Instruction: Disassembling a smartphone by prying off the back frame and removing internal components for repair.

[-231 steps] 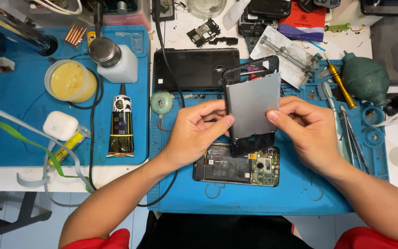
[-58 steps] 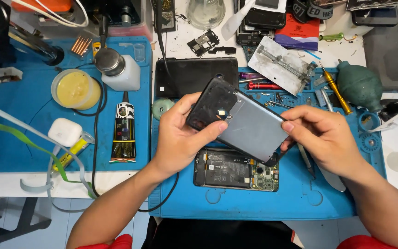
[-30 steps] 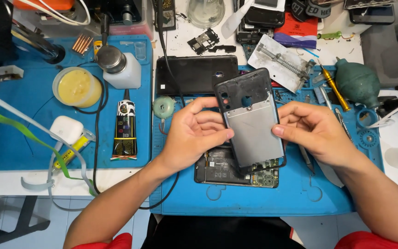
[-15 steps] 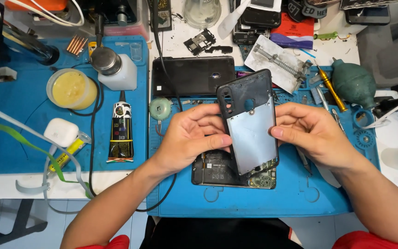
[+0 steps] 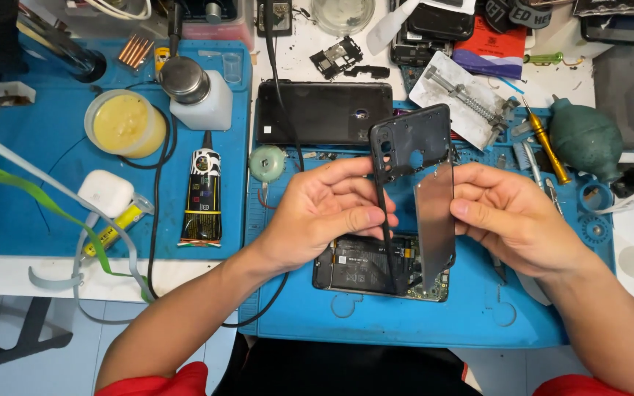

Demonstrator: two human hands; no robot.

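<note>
A phone back cover point(image 5: 423, 202) was held upright and nearly edge-on just above the opened phone body point(image 5: 376, 268), which lay on the blue work mat point(image 5: 376, 330). The left hand point(image 5: 324, 216) was closed on the cover's left edge, thumb across the front, fingers behind; the right hand point(image 5: 511, 220) pinched its right edge w/ thumb and fingertips. The cover's dark inner side and camera cut-outs faced the camera at the top, a grey reflective face lower down. Judged step: the cover was being turned and inspected, or lined up over the body; it wasn't seated yet. A next move would need the cover laid flat, cut-outs matched to the body's top end, edges pressed evenly w/o flexing the thin frame. Behind the body a black phone point(image 5: 324, 114) lay face down; to the body's left a black glue tube point(image 5: 202, 198), further left a jar of yellow paste point(image 5: 125, 123); to its right a gold screwdriver point(image 5: 548, 143) and green air blower point(image 5: 588, 139).
</note>
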